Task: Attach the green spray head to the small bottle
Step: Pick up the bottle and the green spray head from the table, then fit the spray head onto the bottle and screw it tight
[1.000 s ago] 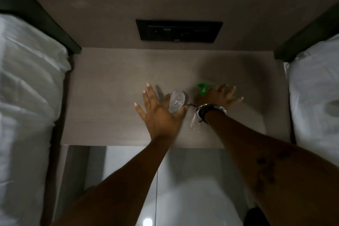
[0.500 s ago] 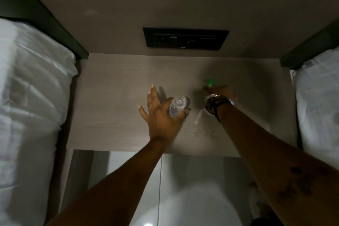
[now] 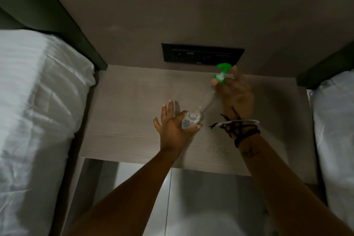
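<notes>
A small clear bottle (image 3: pixel 190 120) stands on the wooden nightstand (image 3: pixel 130 105), seen from above with its mouth uncovered. My left hand (image 3: pixel 173 126) grips it between thumb and forefinger, the other fingers spread to the left. My right hand (image 3: pixel 234 93) is raised above the nightstand's back right and pinches the green spray head (image 3: pixel 221 72) by its collar. The head's clear dip tube (image 3: pixel 207 99) hangs down and left, its end near the bottle's mouth.
A black socket panel (image 3: pixel 202 52) sits on the wall behind the nightstand. White beds flank it, one at the left (image 3: pixel 38 120) and one at the right (image 3: pixel 337 120). Water drops (image 3: pixel 215 148) lie near the nightstand's front edge. Cords wrap my right wrist.
My right hand has lifted the green spray head off the nightstand and raised it up and back. The left hand keeps its hold on the bottle.
</notes>
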Action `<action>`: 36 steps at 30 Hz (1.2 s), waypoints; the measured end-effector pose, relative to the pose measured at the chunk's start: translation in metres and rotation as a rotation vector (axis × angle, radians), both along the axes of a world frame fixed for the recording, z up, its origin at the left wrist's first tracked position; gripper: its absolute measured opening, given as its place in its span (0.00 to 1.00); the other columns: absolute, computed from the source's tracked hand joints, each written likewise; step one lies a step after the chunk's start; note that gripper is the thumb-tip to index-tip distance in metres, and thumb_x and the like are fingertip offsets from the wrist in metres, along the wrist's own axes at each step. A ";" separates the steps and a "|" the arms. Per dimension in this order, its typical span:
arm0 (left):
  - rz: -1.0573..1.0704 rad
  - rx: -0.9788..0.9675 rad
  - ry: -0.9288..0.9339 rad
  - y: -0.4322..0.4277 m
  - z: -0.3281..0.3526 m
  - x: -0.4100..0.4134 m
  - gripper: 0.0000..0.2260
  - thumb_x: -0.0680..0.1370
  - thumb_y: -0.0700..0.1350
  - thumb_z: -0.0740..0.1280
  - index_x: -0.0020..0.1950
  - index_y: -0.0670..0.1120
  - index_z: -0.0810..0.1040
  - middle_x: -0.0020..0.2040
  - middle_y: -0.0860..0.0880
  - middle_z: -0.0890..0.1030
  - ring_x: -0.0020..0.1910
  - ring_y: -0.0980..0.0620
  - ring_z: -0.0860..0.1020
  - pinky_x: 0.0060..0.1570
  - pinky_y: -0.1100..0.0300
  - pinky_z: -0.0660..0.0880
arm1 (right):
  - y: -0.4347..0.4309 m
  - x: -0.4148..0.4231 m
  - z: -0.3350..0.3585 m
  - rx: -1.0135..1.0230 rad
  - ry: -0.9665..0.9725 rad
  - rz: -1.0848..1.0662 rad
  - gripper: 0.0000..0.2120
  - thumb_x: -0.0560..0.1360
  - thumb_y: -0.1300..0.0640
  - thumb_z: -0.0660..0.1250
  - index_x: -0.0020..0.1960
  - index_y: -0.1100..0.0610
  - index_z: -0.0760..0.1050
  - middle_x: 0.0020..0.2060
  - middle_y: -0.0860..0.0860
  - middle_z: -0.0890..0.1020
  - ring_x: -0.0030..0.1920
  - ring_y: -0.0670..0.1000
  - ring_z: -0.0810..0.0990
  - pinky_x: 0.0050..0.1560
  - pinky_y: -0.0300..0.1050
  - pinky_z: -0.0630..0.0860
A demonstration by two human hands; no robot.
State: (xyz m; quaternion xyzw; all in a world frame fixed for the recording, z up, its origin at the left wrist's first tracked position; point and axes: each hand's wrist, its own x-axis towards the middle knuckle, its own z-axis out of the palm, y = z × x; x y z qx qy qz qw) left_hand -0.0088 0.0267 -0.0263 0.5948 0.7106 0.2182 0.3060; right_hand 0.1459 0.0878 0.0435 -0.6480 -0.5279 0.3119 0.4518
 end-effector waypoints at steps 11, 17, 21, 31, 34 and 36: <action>0.014 0.026 0.001 -0.002 -0.003 0.002 0.21 0.70 0.57 0.70 0.61 0.55 0.76 0.79 0.48 0.54 0.79 0.47 0.47 0.73 0.38 0.38 | -0.044 -0.016 -0.042 -0.046 -0.517 0.387 0.19 0.69 0.39 0.62 0.50 0.51 0.80 0.74 0.54 0.64 0.71 0.60 0.63 0.67 0.67 0.62; -0.009 0.023 0.022 -0.002 -0.004 0.000 0.20 0.71 0.56 0.68 0.63 0.55 0.76 0.80 0.48 0.53 0.79 0.47 0.46 0.73 0.38 0.39 | -0.040 -0.019 -0.031 -0.095 -0.616 0.388 0.23 0.67 0.41 0.71 0.58 0.50 0.76 0.77 0.55 0.53 0.75 0.61 0.53 0.70 0.68 0.54; 0.003 0.036 -0.020 -0.003 -0.006 0.000 0.18 0.71 0.54 0.69 0.60 0.55 0.77 0.80 0.49 0.53 0.79 0.47 0.46 0.73 0.37 0.39 | -0.043 -0.017 -0.031 -0.156 -0.512 0.428 0.36 0.64 0.36 0.64 0.69 0.49 0.67 0.78 0.55 0.49 0.76 0.61 0.49 0.72 0.67 0.52; 0.015 0.047 -0.044 -0.003 -0.003 0.001 0.18 0.69 0.54 0.72 0.58 0.52 0.79 0.79 0.48 0.55 0.79 0.46 0.48 0.73 0.38 0.39 | -0.033 -0.024 -0.035 -0.095 -0.452 0.341 0.15 0.67 0.44 0.69 0.47 0.53 0.81 0.74 0.54 0.64 0.74 0.59 0.58 0.70 0.68 0.55; 0.041 0.060 -0.085 -0.004 -0.007 0.001 0.16 0.69 0.51 0.73 0.55 0.51 0.79 0.79 0.48 0.57 0.78 0.46 0.49 0.73 0.38 0.40 | -0.030 -0.030 -0.034 -0.067 -0.534 0.296 0.15 0.67 0.46 0.75 0.48 0.54 0.79 0.73 0.56 0.65 0.73 0.59 0.59 0.70 0.67 0.54; 0.032 0.059 -0.069 -0.004 -0.009 0.001 0.17 0.69 0.51 0.73 0.56 0.51 0.79 0.79 0.48 0.57 0.78 0.46 0.49 0.73 0.37 0.41 | -0.028 -0.032 -0.038 -0.098 -0.555 0.327 0.22 0.65 0.41 0.72 0.53 0.53 0.78 0.74 0.57 0.64 0.73 0.60 0.59 0.69 0.67 0.55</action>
